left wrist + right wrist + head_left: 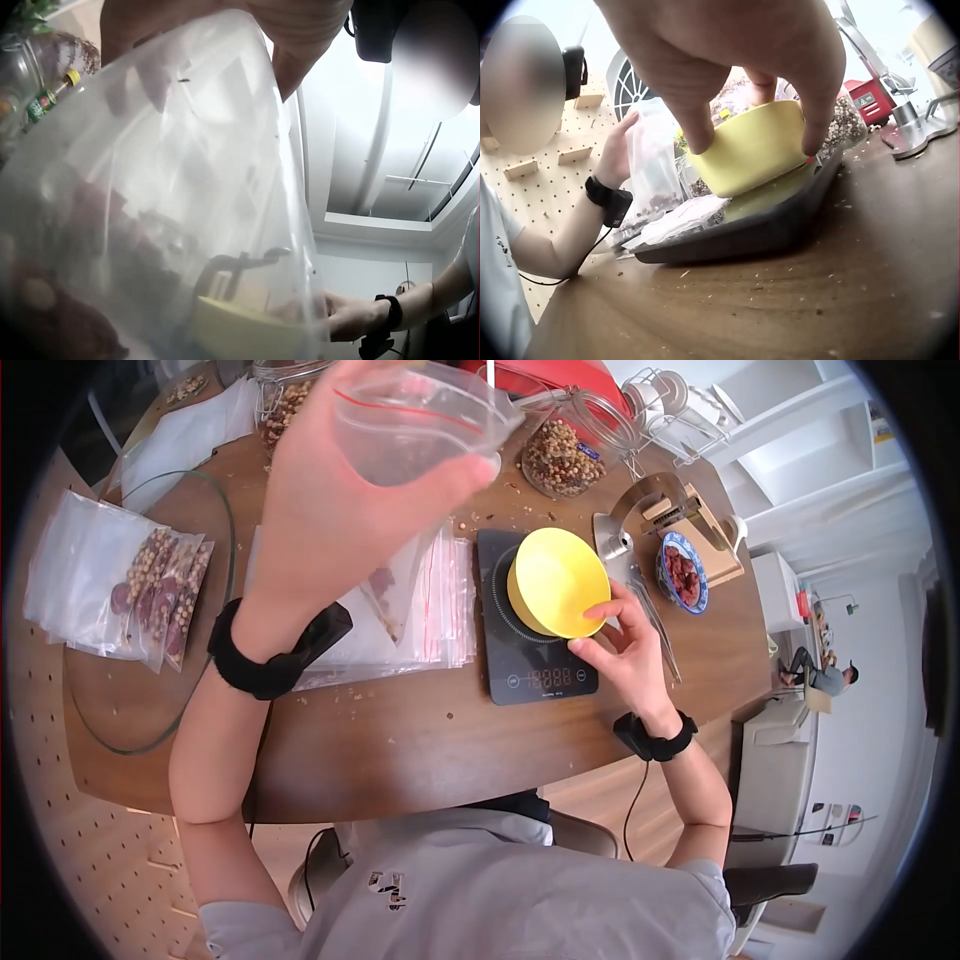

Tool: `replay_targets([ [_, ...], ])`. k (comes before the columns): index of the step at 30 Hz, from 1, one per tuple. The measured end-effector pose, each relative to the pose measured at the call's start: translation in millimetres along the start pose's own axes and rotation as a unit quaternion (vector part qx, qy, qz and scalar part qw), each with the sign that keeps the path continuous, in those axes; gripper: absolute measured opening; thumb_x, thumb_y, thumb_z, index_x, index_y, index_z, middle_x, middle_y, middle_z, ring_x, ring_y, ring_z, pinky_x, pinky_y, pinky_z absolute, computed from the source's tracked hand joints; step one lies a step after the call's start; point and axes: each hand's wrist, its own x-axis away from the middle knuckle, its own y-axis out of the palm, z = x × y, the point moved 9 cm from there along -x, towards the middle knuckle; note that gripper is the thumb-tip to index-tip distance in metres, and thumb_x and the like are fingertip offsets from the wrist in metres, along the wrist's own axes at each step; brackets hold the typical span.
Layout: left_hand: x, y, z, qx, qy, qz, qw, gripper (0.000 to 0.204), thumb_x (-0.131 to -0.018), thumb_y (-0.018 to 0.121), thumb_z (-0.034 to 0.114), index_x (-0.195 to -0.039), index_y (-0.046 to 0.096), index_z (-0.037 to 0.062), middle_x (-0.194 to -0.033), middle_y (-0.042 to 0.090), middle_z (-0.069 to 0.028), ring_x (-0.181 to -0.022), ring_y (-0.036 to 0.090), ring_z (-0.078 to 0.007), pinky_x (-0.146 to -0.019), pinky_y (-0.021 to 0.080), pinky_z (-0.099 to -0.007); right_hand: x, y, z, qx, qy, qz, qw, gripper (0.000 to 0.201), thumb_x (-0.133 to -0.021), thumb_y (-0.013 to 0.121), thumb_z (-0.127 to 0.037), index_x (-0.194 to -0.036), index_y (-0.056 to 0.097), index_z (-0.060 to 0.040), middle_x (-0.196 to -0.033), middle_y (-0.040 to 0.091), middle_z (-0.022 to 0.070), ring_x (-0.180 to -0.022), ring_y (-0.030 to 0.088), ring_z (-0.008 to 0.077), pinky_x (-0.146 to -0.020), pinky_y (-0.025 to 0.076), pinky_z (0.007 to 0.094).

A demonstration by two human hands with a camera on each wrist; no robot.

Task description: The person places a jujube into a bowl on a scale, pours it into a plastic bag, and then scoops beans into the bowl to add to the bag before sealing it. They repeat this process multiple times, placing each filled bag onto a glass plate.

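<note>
My left hand (330, 510) is raised over the table, holding a clear zip bag (425, 435) near its open top. In the left wrist view the bag (187, 165) hangs below the fingers; dark red pieces show at its lower left, whether inside or behind it I cannot tell. My right hand (635, 655) pinches the rim of an empty yellow bowl (560, 580) between thumb and fingers. The bowl is over a black digital scale (515, 678) with lit digits. In the right wrist view the bowl (750, 146) looks slightly tilted at the scale's plate.
Flat zip bags (440, 610) lie left of the scale, filled bags (150, 595) further left. Jars of mixed beans (562, 460) stand behind. At the right are a blue-rimmed bowl of red pieces (683, 575), metal tongs (655, 620) and a wooden board (715, 540). A person (828, 678) sits far right.
</note>
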Motion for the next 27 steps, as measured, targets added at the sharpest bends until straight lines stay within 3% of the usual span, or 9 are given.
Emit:
replay_targets([
  [4, -3.6, -4.8, 23.4, 0.001, -0.009, 0.049, 0.999, 0.090, -0.079, 0.085, 0.008, -0.149, 0.032, -0.0105, -0.124, 0.066, -0.0114, -0.115, 0.063, -0.0162, -0.101, 0.049, -0.0319, -12.8, -15.6, -60.4, 0.214, -0.164, 0.046, 0.962, 0.048, -0.081, 0.085, -0.015, -0.122, 0.063, -0.0074, -0.148, 0.050, 0.0177, -0.137, 0.050, 0.0278, -0.104, 0.049, 0.0406],
  [7, -3.7, -6.5, 21.0, -0.004, 0.004, 0.047, 0.999, 0.094, -0.077, 0.087, 0.008, -0.150, 0.031, -0.0111, -0.124, 0.065, -0.0107, -0.112, 0.063, -0.0152, -0.100, 0.049, -0.0314, -64.7, -17.5, -96.0, 0.119, -0.157, 0.028, 0.980, 0.035, -0.090, 0.078, -0.017, -0.117, 0.065, -0.0010, -0.112, 0.069, 0.0079, -0.099, 0.066, 0.0149, -0.080, 0.053, 0.0277],
  [11, -3.4, -15.5, 9.1, 0.040, 0.014, 0.056, 0.998, 0.079, -0.082, 0.081, 0.008, -0.147, 0.039, -0.0081, -0.123, 0.066, -0.0131, -0.110, 0.066, -0.0196, -0.098, 0.051, -0.0333, -171.9, 0.9, -150.4, 0.211, -0.211, -0.001, 0.954, 0.035, -0.090, 0.078, -0.027, -0.110, 0.070, 0.0009, -0.076, 0.066, 0.0040, -0.071, 0.062, 0.0116, -0.065, 0.051, 0.0277],
  [13, -3.1, -21.3, 0.0, 0.012, 0.014, 0.050, 0.999, 0.082, -0.081, 0.083, 0.008, -0.150, 0.040, -0.0040, -0.126, 0.066, -0.0115, -0.111, 0.066, -0.0188, -0.098, 0.052, -0.0334, -210.7, 28.2, -177.0, 0.186, -0.214, -0.092, 0.954, 0.033, -0.096, 0.067, -0.014, -0.126, 0.069, -0.0005, -0.111, 0.075, 0.0106, -0.100, 0.067, 0.0143, -0.087, 0.055, 0.0308],
  [15, -10.4, -26.1, 1.5, -0.017, 0.015, 0.048, 0.999, 0.086, -0.079, 0.085, 0.009, -0.152, 0.040, -0.0028, -0.128, 0.065, -0.0103, -0.113, 0.066, -0.0178, -0.100, 0.052, -0.0335, -234.3, 46.5, -182.4, 0.067, -0.182, -0.155, 0.969, 0.032, -0.096, 0.067, -0.016, -0.123, 0.070, 0.0008, -0.105, 0.075, 0.0103, -0.095, 0.068, 0.0142, -0.084, 0.055, 0.0289],
  [18, -8.8, -27.2, 8.6, -0.015, 0.004, 0.054, 0.998, 0.090, -0.078, 0.088, 0.014, -0.150, 0.039, -0.0054, -0.128, 0.064, -0.0132, -0.114, 0.066, -0.0193, -0.098, 0.053, -0.0345, -317.0, 41.1, -140.5, 0.314, -0.158, -0.053, 0.935, 0.058, -0.090, 0.075, -0.050, -0.118, 0.070, 0.0001, -0.085, 0.067, 0.0046, -0.074, 0.060, 0.0097, -0.060, 0.047, 0.0275],
  [19, -10.2, -29.0, 6.5, -0.010, 0.002, 0.058, 0.998, 0.094, -0.075, 0.090, 0.018, -0.150, 0.038, -0.0053, -0.128, 0.063, -0.0154, -0.114, 0.066, -0.0204, -0.096, 0.054, -0.0350, -315.4, 50.2, -141.3, 0.303, -0.128, -0.100, 0.939, 0.065, -0.083, 0.078, -0.058, -0.116, 0.073, -0.0021, -0.085, 0.066, 0.0058, -0.072, 0.059, 0.0107, -0.059, 0.046, 0.0309],
  [23, -9.9, -31.3, 11.9, -0.001, -0.001, 0.068, 0.998, 0.090, -0.078, 0.088, 0.015, -0.150, 0.039, -0.0060, -0.129, 0.063, -0.0131, -0.114, 0.066, -0.0189, -0.097, 0.053, -0.0342, -302.9, 77.3, -150.5, 0.315, -0.108, -0.149, 0.931, 0.043, -0.092, 0.077, -0.041, -0.111, 0.074, -0.0030, -0.080, 0.066, 0.0018, -0.063, 0.054, 0.0067, -0.055, 0.042, 0.0244],
  [27, -8.5, -28.8, 15.9, 0.009, 0.013, 0.057, 0.998, 0.086, -0.079, 0.086, 0.011, -0.150, 0.040, -0.0061, -0.129, 0.064, -0.0109, -0.113, 0.066, -0.0176, -0.099, 0.052, -0.0337, -297.4, 78.5, -148.2, 0.193, -0.106, -0.178, 0.959, 0.025, -0.097, 0.068, -0.021, -0.109, 0.075, 0.0009, -0.091, 0.074, 0.0059, -0.083, 0.068, 0.0143, -0.076, 0.053, 0.0274],
])
